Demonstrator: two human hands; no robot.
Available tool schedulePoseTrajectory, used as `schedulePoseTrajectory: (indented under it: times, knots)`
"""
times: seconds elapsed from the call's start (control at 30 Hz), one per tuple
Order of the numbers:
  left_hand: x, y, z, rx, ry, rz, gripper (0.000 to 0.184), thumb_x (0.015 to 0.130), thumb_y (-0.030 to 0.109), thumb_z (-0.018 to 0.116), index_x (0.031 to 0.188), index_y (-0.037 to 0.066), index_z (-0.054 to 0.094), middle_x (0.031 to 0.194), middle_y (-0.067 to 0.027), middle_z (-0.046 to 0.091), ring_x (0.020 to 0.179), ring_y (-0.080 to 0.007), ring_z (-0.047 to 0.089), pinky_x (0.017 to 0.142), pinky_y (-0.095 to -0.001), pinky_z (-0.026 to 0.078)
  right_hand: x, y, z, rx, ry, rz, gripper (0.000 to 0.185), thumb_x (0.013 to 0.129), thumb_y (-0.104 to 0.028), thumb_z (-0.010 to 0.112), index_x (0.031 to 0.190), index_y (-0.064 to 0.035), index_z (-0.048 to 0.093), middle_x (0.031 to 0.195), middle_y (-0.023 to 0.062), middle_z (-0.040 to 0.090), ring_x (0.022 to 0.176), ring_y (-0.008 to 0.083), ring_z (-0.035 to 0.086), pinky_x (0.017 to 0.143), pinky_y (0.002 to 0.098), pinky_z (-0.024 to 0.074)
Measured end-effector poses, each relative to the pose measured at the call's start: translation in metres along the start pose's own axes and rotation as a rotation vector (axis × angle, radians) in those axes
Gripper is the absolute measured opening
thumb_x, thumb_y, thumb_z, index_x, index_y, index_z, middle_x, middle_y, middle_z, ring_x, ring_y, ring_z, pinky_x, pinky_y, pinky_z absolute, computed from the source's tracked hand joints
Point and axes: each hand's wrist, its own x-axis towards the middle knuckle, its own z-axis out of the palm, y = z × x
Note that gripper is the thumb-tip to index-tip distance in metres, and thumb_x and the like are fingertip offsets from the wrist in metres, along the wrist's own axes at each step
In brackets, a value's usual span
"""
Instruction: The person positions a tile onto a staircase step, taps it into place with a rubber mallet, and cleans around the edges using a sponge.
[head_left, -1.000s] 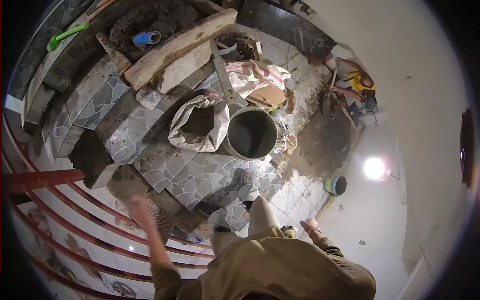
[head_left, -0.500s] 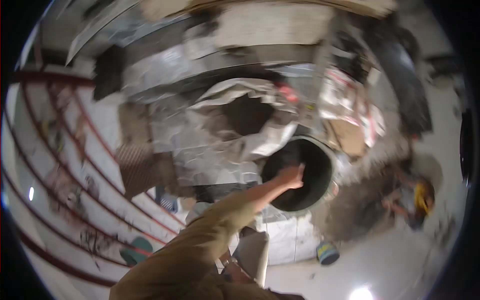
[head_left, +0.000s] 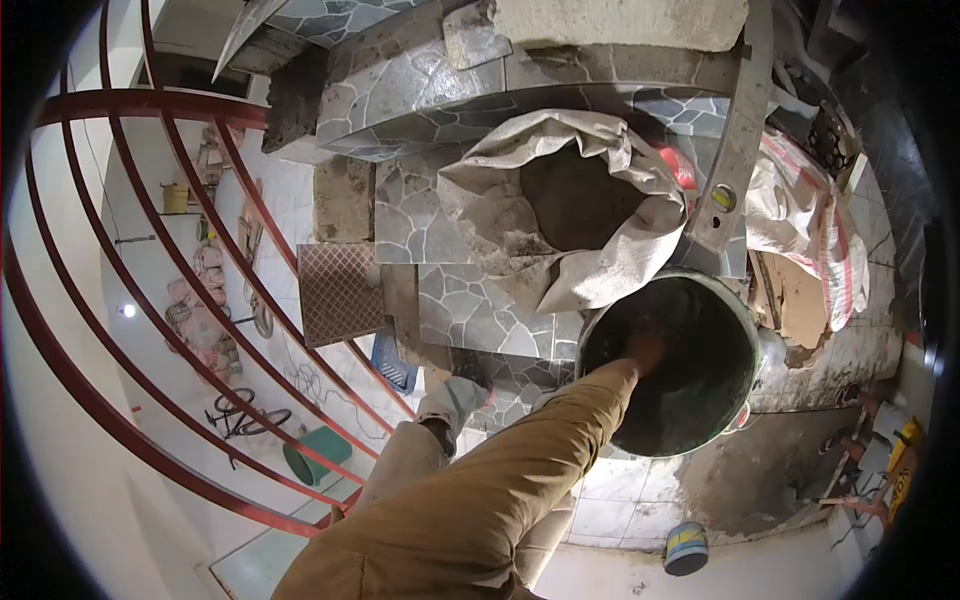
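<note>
The L hand (head_left: 648,352) is lowered into the large round dark-green plastic bucket (head_left: 715,410), its finger state & any grip hidden in the dark; the R hand isn't seen, so its state can't be told. The bucket is set by the feet, right beside the off-white woven sack (head_left: 500,230), whose mouth is spread wide, prob. for easy reach w/o stepping
</note>
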Motion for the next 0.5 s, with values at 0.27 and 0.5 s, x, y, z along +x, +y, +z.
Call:
schedulePoseTrajectory:
  times: [0.27, 0.5]
  knots:
    - [-0.006, 0.029, -0.037, -0.263, -0.442, 0.050, 0.058, 0.071, 0.036, 0.072, 0.121, 0.007, 0.066, 0.126, -0.0165, 0.063, 0.117, -0.0334, 0.059, 0.097, -0.0427, 0.050, -0.009, 0.001, 0.007, -0.003, 0.016, 0.013, 0.024, 0.090, -0.031, 0.063, 0.097, -0.0082, 0.069, 0.082, 0.0124, 0.068, 0.075, 0.0292, 0.065, 0.072, 0.0383, 0.0511]
    - [-0.059, 0.040, -0.085, -0.389, -0.655, 0.003, 0.058, 0.076, 0.046, 0.069, 0.121, 0.010, 0.069, 0.132, -0.0106, 0.062, 0.124, -0.0291, 0.057, 0.100, -0.0419, 0.048, -0.016, -0.022, 0.004, -0.003, 0.027, -0.015, 0.024, 0.091, -0.031, 0.063, 0.097, -0.0081, 0.069, 0.082, 0.0124, 0.068, 0.075, 0.0296, 0.065, 0.071, 0.0387, 0.0511]
